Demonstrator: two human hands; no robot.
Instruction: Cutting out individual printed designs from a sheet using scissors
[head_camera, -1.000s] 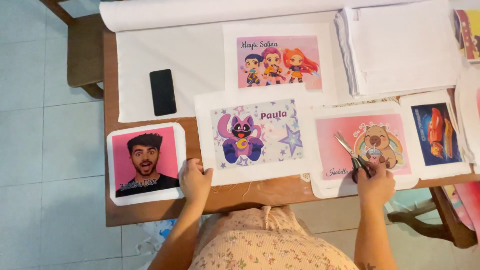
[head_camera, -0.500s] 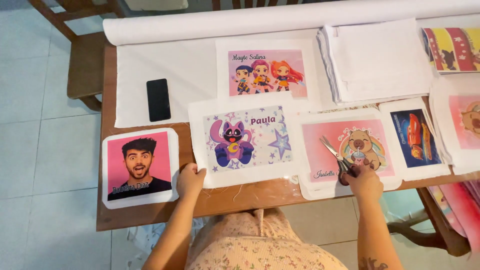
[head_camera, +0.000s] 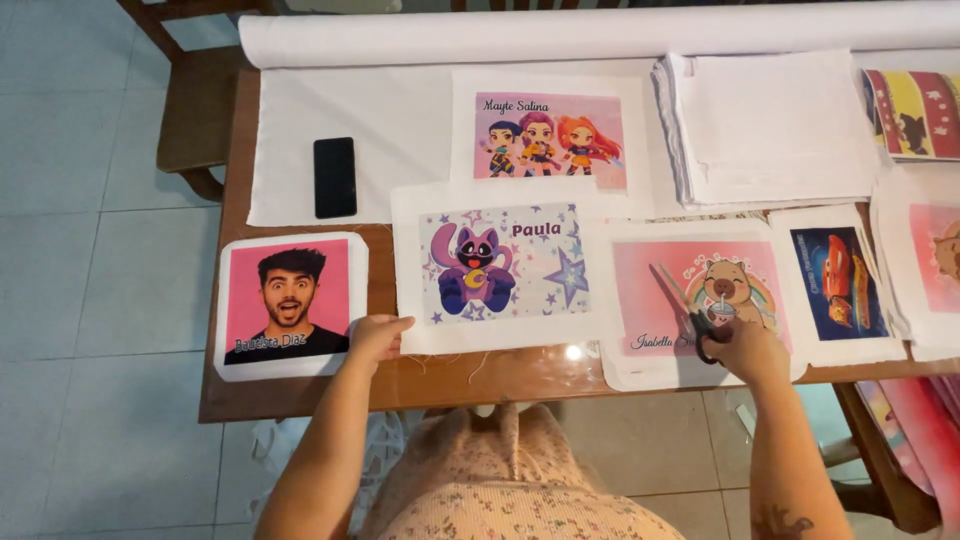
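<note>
Hands on prints at the table's (head_camera: 300, 400) front edge.
Left hand (head_camera: 375, 336), fingers loosely spread, rests between the portrait print (head_camera: 290, 305) and cat print (head_camera: 500, 265); right hand (head_camera: 740, 350) grips scissors (head_camera: 690, 310) over the capybara print (head_camera: 700, 300).

- The right hand (head_camera: 742, 350) covers the scissors' (head_camera: 690, 312) handles, so only the blades show.
- That hand also hides the lower right corner of the pink print (head_camera: 690, 300).
- The left hand (head_camera: 375, 335) sits over the near edge where the portrait print (head_camera: 290, 305) and purple print (head_camera: 500, 265) come close; whether it pinches either, can't tell.
- At the right edge, a striped print (head_camera: 915, 110) and another pink print (head_camera: 930, 260) are cut off.
- The fabric roll (head_camera: 600, 35) runs out of frame on the right.
- The chair (head_camera: 190, 110) is cropped at the top.
</note>
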